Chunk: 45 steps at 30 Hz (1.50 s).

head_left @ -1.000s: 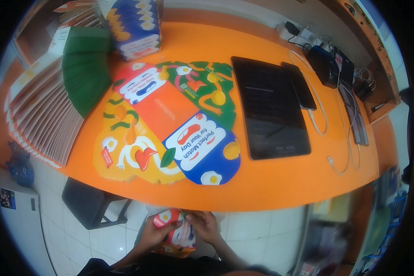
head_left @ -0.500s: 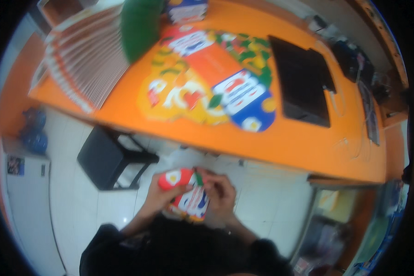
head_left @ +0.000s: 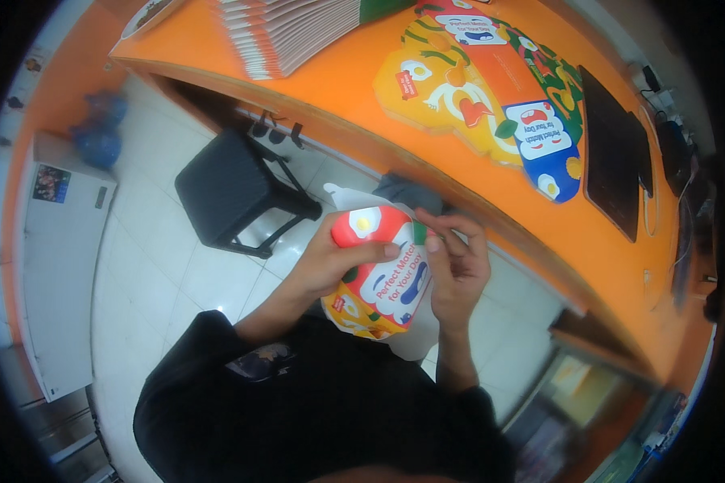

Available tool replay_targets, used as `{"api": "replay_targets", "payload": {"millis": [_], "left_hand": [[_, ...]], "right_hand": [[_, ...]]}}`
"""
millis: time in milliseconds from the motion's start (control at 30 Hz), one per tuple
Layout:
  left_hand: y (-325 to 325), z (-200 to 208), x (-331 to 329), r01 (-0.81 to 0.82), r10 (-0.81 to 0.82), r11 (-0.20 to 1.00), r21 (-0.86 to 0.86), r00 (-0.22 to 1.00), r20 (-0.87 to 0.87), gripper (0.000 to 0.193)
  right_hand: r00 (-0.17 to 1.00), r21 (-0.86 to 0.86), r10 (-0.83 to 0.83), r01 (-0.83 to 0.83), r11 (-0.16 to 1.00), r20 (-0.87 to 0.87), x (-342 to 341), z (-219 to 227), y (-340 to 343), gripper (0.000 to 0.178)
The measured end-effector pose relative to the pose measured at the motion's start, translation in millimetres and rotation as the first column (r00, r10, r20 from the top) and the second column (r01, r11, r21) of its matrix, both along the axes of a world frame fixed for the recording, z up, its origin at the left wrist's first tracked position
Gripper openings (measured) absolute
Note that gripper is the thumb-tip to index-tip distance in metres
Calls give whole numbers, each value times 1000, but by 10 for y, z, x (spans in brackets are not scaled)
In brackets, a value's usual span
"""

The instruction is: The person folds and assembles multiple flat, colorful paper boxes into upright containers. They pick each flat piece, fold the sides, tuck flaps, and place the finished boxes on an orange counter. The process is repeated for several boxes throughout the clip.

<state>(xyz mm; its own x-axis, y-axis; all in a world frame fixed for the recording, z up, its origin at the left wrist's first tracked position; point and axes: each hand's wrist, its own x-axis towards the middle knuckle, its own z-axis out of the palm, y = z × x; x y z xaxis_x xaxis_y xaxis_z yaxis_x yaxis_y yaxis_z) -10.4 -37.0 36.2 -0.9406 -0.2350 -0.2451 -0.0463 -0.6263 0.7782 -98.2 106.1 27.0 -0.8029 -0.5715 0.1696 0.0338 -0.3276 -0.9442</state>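
Note:
In front of my body I hold a printed cardboard food box [head_left: 385, 275], red, white and yellow with a fried-egg picture and a cartoon mouth. My left hand [head_left: 324, 259] grips its left side, the thumb lying across the front. At its upper right corner, beside a small green part, my right hand [head_left: 457, 262] pinches with thumb and forefinger; the other fingers are curled. White parts of the card show behind and below. On the orange table lie flat die-cut card blanks [head_left: 499, 76] with matching prints.
A fanned stack of card sheets [head_left: 286, 36] rests on the orange table [head_left: 354, 105], with a black flat device [head_left: 616, 153] farther right. Below stand a black stool [head_left: 225, 189] and, to the left, a white cabinet [head_left: 63, 266] near blue bottles or bags [head_left: 101, 129]. Shelves [head_left: 576, 386] are at lower right.
My view has shifted, so the table sits higher and farther right. Both hands and the box appear larger and higher. Each hand keeps much the same grip.

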Motion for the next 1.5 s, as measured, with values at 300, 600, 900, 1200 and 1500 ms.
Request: {"api": "replay_targets", "payload": {"millis": [300,600,900,1200,1500], "left_hand": [[-132,89,-63,156,-175,972,-174,979,-103,33],[-75,-16,-51,218,-352,852,-476,911,-213,27],[177,-162,12,87,-278,489,-868,958,-61,33],[285,-519,100,-3,-227,109,-994,974,-27,25],[497,-564,81,324,-242,743,-586,946,217,23]], "right_hand": [[998,159,38,-44,986,39,-220,53,107,23],[952,-134,-58,18,991,-300,-186,-162,144,31],[911,234,-148,252,939,-386,13,-136,303,18],[957,270,-232,180,946,175,324,-392,468,7],[934,277,-343,304,911,104,414,-884,558,13]]}}
